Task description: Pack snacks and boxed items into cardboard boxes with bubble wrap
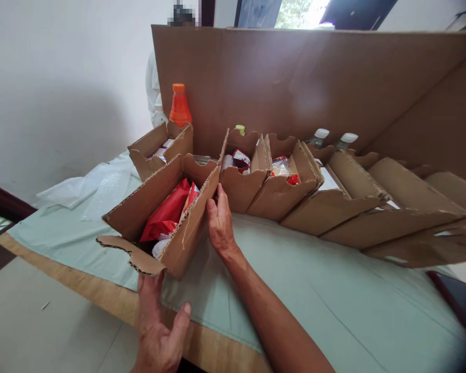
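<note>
A long open cardboard box (196,228) lies at the left centre of the table, holding a red packet (166,212) and a clear plastic item. My left hand (159,326) is at the near end of this box, below its notched flap, thumb spread away from the fingers; the fingertips are partly hidden by the flap. Against the box's right side rests my right hand (220,225), fingers extended and nothing enclosed in them. Behind stands a smaller cardboard box (145,163) with white-and-purple packs inside.
Several cardboard boxes (236,189) form a row to the right, some holding packets. A tall cardboard panel (272,83) stands behind, with an orange bottle (179,109) before it. Plastic wrap (75,186) lies left. A dark device (456,298) is at right. A person (152,88) is behind.
</note>
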Motion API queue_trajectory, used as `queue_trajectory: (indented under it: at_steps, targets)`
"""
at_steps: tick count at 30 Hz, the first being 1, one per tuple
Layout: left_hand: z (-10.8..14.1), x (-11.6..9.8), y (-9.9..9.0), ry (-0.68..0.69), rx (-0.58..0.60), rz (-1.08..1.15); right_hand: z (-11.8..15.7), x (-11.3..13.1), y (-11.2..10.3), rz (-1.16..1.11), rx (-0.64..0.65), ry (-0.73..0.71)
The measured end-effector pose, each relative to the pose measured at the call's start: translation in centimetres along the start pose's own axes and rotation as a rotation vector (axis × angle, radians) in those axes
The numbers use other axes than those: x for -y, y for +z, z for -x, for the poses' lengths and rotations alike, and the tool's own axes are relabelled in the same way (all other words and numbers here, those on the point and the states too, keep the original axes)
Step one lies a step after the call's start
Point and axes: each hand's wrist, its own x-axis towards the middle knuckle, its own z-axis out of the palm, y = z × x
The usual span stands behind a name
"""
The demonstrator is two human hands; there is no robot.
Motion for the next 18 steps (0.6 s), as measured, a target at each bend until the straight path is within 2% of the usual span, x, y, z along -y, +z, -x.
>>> queue_trajectory:
  at_steps: [6,10,14,18]
  targets:
    - [-0.6,-0.2,0.6,-0.031,-0.006,0.053,0.9,1.1,0.1,0.138,0.041,-0.114]
    - [-1.9,0.2,0.7,0.006,0.04,0.042,1.4,0.5,0.2,0.138,0.01,-0.148]
    - [-5.1,0.5,0.8,0.043,0.092,0.009,1.6,-2.2,0.4,0.085,-0.085,-0.039]
    - [-9.6,1.1,2.3,0.087,0.137,-0.041,1.4,-4.9,0.5,0.066,-0.133,0.079]
